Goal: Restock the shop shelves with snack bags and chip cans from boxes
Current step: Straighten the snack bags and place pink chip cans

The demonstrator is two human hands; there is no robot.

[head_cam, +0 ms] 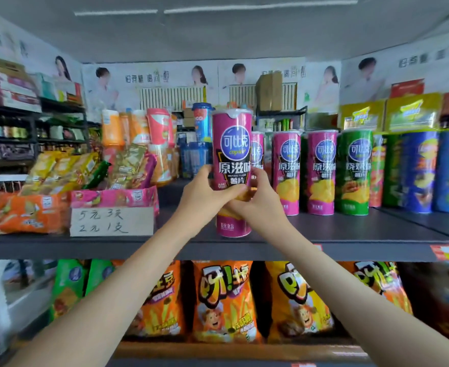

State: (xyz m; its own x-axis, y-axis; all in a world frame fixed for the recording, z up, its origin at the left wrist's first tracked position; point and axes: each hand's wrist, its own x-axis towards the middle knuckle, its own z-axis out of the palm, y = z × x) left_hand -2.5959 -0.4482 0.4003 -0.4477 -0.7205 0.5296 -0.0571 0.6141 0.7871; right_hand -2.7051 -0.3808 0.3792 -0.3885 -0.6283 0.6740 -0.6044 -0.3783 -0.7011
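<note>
Magenta chip cans number four on the dark upper shelf (350,231): one front can (232,144) held by the person, one half-hidden can (257,152) right behind it, and two row cans (286,170) standing side by side to the right. Next in that row comes one green can (354,170) of the same brand, and farther right two blue cans (420,170). The front can stands upright near the shelf's front edge, to the right of a handwritten card (112,221); whether its base rests on the board I cannot tell. It has a pale lid, a round blue logo with white characters, and a black panel with large white characters. Small white print sits at its foot. Both hands are clamped on it just below the middle: the left hand (204,192) curls round its left side, the right hand (260,200) round its right side, and their fingers meet across the front. On the shelf below, four orange bags (223,300) stand in a row, with two green bags (69,287) at their left.
</note>
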